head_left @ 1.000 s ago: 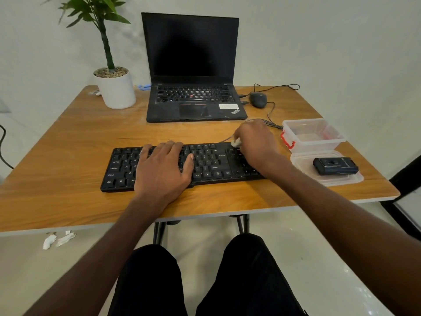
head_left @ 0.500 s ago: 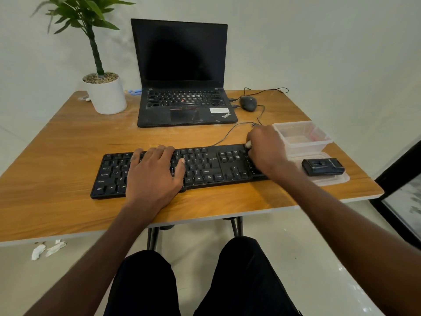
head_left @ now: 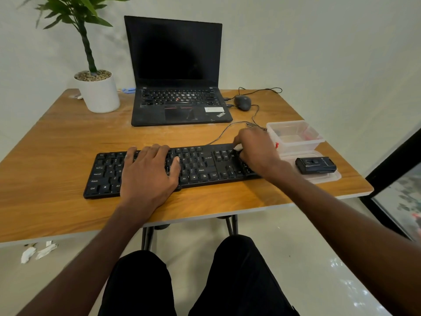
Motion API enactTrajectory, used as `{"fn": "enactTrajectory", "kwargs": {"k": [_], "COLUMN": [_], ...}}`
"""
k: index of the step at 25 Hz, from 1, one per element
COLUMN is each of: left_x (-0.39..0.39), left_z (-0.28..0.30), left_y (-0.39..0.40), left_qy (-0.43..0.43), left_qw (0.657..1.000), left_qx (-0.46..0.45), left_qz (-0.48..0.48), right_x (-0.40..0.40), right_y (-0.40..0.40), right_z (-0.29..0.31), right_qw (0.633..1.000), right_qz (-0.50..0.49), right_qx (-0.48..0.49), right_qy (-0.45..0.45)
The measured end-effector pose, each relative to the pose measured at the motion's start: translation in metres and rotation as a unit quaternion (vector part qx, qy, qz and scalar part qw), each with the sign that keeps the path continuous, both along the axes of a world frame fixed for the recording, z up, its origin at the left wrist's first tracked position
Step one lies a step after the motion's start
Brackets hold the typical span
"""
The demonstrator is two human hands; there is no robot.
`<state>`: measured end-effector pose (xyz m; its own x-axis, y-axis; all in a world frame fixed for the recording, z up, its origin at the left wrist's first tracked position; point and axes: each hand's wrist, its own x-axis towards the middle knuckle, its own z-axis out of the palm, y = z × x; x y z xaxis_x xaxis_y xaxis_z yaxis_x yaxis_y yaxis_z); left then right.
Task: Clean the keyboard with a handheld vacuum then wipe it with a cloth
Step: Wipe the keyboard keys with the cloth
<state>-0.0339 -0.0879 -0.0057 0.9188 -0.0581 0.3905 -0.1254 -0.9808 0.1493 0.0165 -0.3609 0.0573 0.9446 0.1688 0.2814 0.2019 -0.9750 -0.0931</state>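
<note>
Black keyboard (head_left: pixel 173 169) lies flat near the front edge of the desk (head_left: pixel 57 142), its cable running back toward the laptop (head_left: pixel 180 87). Left hand (head_left: pixel 148 174) rests flat on the middle keys, fingers straight and loosely spread, steadying it. Right hand (head_left: pixel 257 151) sits over the number-pad end, fingers curled, pinching a small white bit, probably the cloth (head_left: pixel 238 146), mostly hidden. Black handheld vacuum (head_left: pixel 315 165) lies on a clear lid (head_left: pixel 328 177) just right of the keyboard, untouched, beside a clear container (head_left: pixel 296 135). Looks like the vacuuming is done and the wipe is underway at the right end; how much is left, can't tell.
</note>
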Motion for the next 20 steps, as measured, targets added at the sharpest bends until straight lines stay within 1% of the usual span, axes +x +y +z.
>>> {"fn": "enactTrajectory", "kwargs": {"k": [1,2,4,5,8,12,14,16,18,20], "left_x": [0.000,0.000,0.000,0.000,0.000,0.000,0.000,0.000,-0.002,-0.006], "left_z": [0.000,0.000,0.001,0.001,0.001,0.000,0.001,0.002,0.004,0.006], "left_y": [0.000,0.000,0.000,0.000,0.000,-0.001,-0.001,0.000,0.000,-0.001], "left_qy": [-0.002,-0.001,0.000,-0.002,0.002,0.003,0.002,-0.005,-0.005,-0.005], "left_qw": [1.000,1.000,1.000,1.000,1.000,1.000,1.000,1.000,1.000,1.000], "left_qx": [0.001,0.002,0.000,0.000,0.000,0.005,0.010,0.009,0.003,-0.026], "left_qz": [-0.001,-0.002,-0.001,0.000,0.000,-0.009,-0.009,-0.013,-0.011,-0.005], "right_x": [0.003,0.008,0.010,0.007,-0.003,-0.009,-0.006,-0.002,0.001,0.002], "right_y": [-0.004,-0.010,-0.018,-0.018,-0.008,0.003,0.013,0.034,0.062,0.085], "right_z": [0.002,0.005,0.009,0.008,0.006,0.011,0.016,0.020,0.018,0.010], "right_qw": [1.000,0.999,0.993,0.990,0.985,0.984,0.990,0.997,0.994,0.991], "right_qz": [-0.011,-0.040,-0.096,-0.108,-0.114,-0.080,-0.030,0.030,0.091,0.104], "right_qx": [0.009,-0.003,-0.064,-0.088,-0.129,-0.156,-0.138,-0.060,0.028,0.075], "right_qy": [-0.003,-0.016,-0.021,-0.014,0.011,0.005,0.013,0.027,0.044,0.039]}}
